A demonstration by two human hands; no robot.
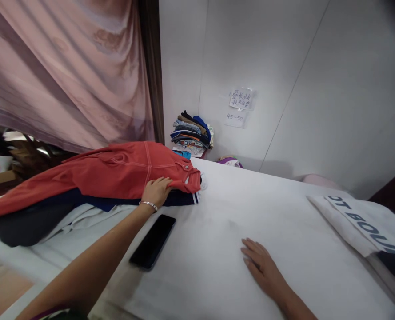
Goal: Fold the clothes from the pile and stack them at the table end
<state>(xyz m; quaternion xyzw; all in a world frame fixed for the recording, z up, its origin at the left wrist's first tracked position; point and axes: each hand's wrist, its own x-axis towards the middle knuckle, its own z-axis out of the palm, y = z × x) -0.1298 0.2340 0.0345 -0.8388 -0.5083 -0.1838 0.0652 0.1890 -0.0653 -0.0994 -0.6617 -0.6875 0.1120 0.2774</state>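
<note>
My left hand (156, 192), with a bracelet at its wrist, lies on the near edge of a red garment (117, 171) with white stitching. Its fingers are stretched over the fabric and the thumb is hidden. Under the red garment lie a navy piece with white stripes (184, 199) and a dark grey piece (27, 222). Just below my left wrist, a black smartphone (153, 242) rests on the white table (213, 231). My right hand (264, 269) is low over the table, palm down, fingers extended and holding nothing.
A white garment with dark lettering (364, 218) lies at the table's right side. Folded clothes (192, 133) are stacked beyond the far edge, by a purple item (229, 161). Handwritten papers (242, 98) hang on the wall. A pink curtain (84, 66) covers the left.
</note>
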